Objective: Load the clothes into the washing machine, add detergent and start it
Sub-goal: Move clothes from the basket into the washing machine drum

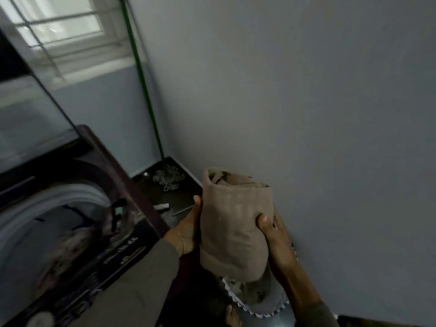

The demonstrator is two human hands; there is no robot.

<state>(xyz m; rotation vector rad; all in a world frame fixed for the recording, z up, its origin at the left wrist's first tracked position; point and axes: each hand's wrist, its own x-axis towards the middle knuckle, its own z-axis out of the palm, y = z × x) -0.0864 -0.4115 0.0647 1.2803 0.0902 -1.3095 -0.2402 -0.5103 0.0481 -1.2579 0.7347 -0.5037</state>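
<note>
A folded tan cloth (pixel 233 223) is held upright between both hands, right of the washing machine. My left hand (pixel 187 228) presses its left side with the palm, and my right hand (pixel 274 237) grips its right side, thumb across the front. Directly below the cloth stands a pale laundry basket (pixel 266 308) with a scalloped rim and more clothes inside. The top-loading washing machine (pixel 132 192) fills the lower left, its lid (pixel 30 119) raised. Some clothes (pixel 77 234) lie in its drum, blurred.
A mop with a green handle (pixel 144 88) leans in the corner, its head (pixel 168 177) on the dark floor. A grey wall (pixel 306 102) runs close on the right. A window (pixel 63 31) sits at the upper left. A bare foot (pixel 232 317) shows beside the basket.
</note>
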